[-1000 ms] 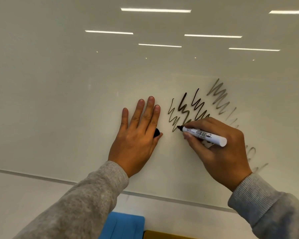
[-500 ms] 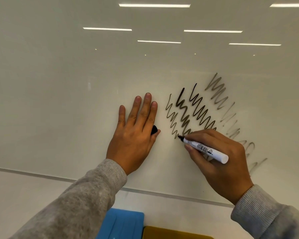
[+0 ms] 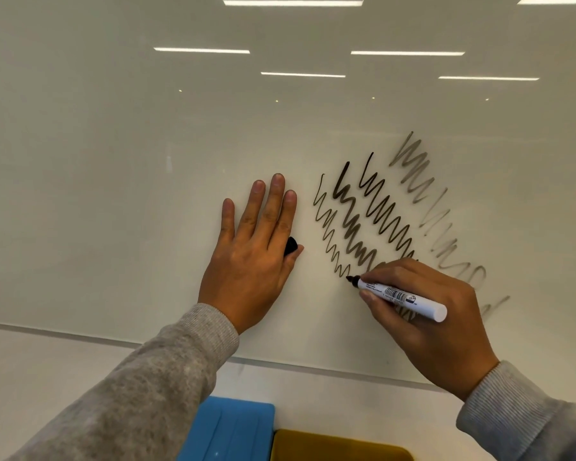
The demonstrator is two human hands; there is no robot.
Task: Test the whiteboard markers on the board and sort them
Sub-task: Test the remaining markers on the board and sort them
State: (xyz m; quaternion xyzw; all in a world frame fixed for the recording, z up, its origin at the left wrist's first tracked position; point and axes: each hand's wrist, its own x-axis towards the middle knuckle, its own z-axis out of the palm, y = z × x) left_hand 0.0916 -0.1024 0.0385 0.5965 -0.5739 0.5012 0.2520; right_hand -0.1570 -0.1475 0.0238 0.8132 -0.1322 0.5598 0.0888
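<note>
White marker [image 3: 401,296] is gripped in the right hand [image 3: 436,324], tip on the whiteboard [image 3: 113,161] below four scribbles [image 3: 363,224]. Left hand [image 3: 251,257] lies flat, pinning one black cap [image 3: 291,245]. Much bare board is left of it.

head view | faces whiteboard [image 3: 147,194] | close | looks slightly down

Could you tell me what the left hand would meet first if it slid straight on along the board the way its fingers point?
Nothing, it seems: the left hand points up and slightly right across bare whiteboard, passing left of the scribbles.
</note>
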